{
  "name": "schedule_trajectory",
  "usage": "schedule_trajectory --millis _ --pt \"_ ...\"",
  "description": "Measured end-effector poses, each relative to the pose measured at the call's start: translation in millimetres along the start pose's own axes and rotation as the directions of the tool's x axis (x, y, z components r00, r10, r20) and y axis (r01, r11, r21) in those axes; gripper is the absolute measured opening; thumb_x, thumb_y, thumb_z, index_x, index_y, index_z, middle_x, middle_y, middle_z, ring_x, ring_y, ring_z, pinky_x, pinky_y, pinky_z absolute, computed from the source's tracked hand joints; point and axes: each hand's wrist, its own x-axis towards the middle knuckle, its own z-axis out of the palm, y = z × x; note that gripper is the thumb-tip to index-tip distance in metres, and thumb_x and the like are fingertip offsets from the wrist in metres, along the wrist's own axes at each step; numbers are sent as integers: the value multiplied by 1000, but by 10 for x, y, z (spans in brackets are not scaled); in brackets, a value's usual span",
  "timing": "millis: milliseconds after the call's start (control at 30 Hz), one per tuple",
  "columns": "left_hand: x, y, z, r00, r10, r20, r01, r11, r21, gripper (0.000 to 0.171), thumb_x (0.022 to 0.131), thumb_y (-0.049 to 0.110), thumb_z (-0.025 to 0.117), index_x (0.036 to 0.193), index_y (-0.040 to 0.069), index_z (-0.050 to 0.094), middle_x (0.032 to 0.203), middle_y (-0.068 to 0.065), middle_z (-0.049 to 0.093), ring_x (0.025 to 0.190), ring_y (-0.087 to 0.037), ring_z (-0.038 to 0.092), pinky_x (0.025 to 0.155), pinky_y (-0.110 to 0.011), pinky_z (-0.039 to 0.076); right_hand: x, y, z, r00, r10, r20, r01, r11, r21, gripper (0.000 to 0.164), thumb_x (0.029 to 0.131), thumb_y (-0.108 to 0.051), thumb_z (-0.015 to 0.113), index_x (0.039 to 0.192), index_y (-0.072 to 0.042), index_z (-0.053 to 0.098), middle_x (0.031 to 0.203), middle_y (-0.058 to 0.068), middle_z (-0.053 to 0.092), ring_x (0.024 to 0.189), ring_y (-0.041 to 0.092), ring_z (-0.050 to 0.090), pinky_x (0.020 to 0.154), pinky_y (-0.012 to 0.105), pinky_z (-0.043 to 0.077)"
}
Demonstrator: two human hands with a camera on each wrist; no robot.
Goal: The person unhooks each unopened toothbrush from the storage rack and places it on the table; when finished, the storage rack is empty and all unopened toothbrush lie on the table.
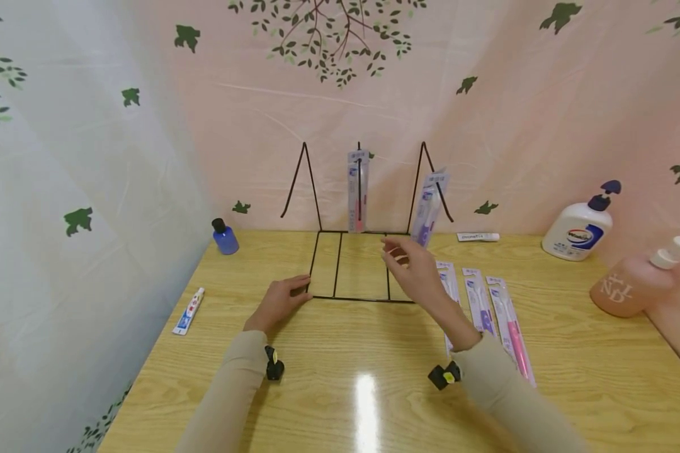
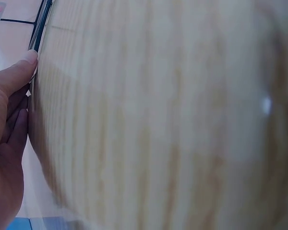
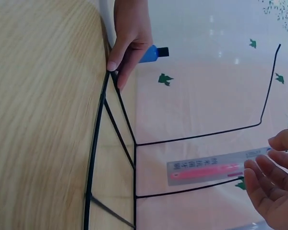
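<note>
A black wire rack (image 1: pixel 362 299) stands at the back of the table, with upright hooks. At its front left corner my left hand (image 1: pixel 277 302) holds the wire between thumb and fingers, as the right wrist view also shows. A packaged pink toothbrush (image 1: pixel 352 201) hangs on the middle hook. On the right hook hangs a packaged purple toothbrush (image 1: pixel 427 211), turned at an angle. My right hand (image 1: pixel 416 270) hovers over the right part of the rack base, fingers loosely bent, holding nothing. In the right wrist view its fingers (image 3: pixel 264 184) appear near the pink toothbrush's package (image 3: pixel 206 167).
Several packaged toothbrushes (image 1: pixel 510 321) lie right of the rack, partly under my right forearm. Farther right stand a white pump bottle (image 1: pixel 578 233) and a pink one (image 1: pixel 629 286). A small tube (image 1: pixel 478 237) lies behind. Left are a blue bottle (image 1: pixel 225 240) and toothpaste tube (image 1: pixel 189 311).
</note>
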Motion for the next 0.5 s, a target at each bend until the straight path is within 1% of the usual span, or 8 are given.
schedule_trajectory --millis 100,167,333,500 --pt "-3 -6 0 1000 -3 -5 3 1000 1 48 91 25 66 134 6 56 141 -8 53 131 -29 48 109 -45 40 168 -1 127 1000 -18 -20 18 999 38 33 94 -10 60 126 -3 58 109 16 64 97 27 64 80 39 57" --pt "1 -17 5 1000 -9 -6 9 1000 5 48 91 26 66 134 7 56 141 -7 53 131 -28 47 109 -44 40 278 8 202 1000 -9 -24 11 998 66 36 95 -10 59 129 -2 55 113 18 62 100 28 62 84 41 56" --pt "7 -40 17 1000 3 -8 -3 1000 15 49 91 26 66 134 7 56 140 -7 53 131 -28 48 109 -44 41 533 90 376 998 52 -45 -46 993 112 43 96 -13 56 136 -1 47 120 17 58 108 28 58 93 40 52" --pt "9 -35 19 1000 17 -15 -16 1000 17 48 91 25 66 134 6 57 140 -7 54 130 -29 49 107 -45 42 772 203 493 983 136 -121 -118 982 151 43 99 -18 54 138 -5 46 123 13 55 112 26 55 96 38 50"
